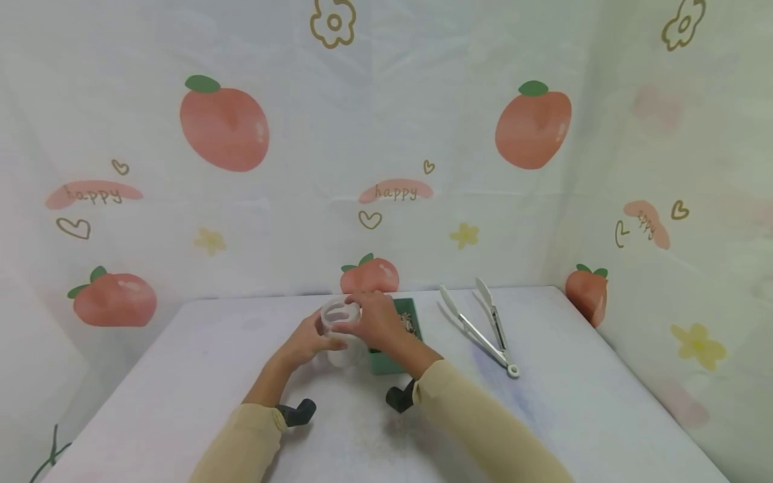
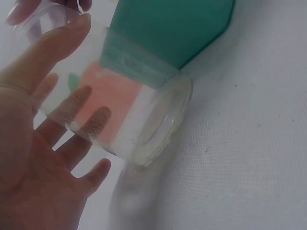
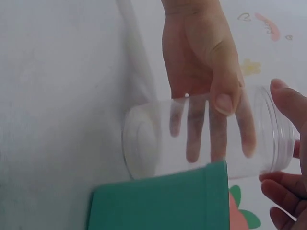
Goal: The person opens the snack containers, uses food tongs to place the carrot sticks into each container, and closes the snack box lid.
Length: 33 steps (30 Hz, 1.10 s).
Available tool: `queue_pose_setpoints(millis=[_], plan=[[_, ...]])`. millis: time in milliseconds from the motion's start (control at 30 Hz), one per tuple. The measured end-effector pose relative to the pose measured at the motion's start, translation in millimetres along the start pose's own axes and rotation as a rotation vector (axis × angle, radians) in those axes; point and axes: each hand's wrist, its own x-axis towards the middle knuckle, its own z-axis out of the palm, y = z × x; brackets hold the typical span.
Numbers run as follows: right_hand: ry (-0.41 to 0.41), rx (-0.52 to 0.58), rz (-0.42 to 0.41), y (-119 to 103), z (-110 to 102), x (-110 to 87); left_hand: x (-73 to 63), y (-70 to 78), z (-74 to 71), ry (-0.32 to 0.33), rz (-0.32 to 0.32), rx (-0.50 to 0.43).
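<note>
A clear plastic jar [image 1: 345, 355] is upright at the middle of the table, left of a green box [image 1: 386, 364]. My left hand [image 1: 306, 341] grips its side, with the thumb on one side and fingers round the other; the fingers show through the wall in the right wrist view. At the jar's top, my right hand [image 1: 379, 322] holds the rim between thumb and fingers. In the left wrist view the jar's base [image 2: 160, 124] shows near the white cloth; whether it touches is unclear. I cannot tell whether a clear lid covers the mouth.
Small brownish pieces [image 1: 408, 323] lie inside the green box, partly hidden by the right forearm. Metal tongs with pale tips [image 1: 481, 337] lie spread on the table [image 1: 561, 389] to the right. A patterned cloth wall [image 1: 290, 228] rises behind.
</note>
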Motion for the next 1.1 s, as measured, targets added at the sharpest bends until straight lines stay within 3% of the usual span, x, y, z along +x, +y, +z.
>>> queue_pose_setpoints(millis=[267, 433, 533, 667, 833, 1100], plan=[[-0.015, -0.015, -0.103, 11.0, -6.0, 0.1, -10.2, 25.7, -1.3, -0.031, 0.015, -0.015], [-0.032, -0.01, -0.148, 16.1, -7.5, 1.5, -3.0, 7.6, 1.2, -0.02, 0.027, -0.028], [-0.063, 0.003, -0.128, 14.3, -9.6, 2.1, 2.0, -4.6, 0.9, -0.005, 0.022, -0.028], [-0.099, -0.005, -0.085, 8.1, -11.4, 3.8, 3.7, -9.8, -1.1, -0.005, 0.049, -0.035], [-0.119, 0.007, -0.04, -1.0, -7.5, 6.9, 4.5, -10.8, -2.0, -0.021, 0.077, -0.029], [-0.126, 0.043, 0.051, -9.3, 1.1, 6.8, 0.4, -5.2, -2.2, -0.015, 0.058, -0.029]])
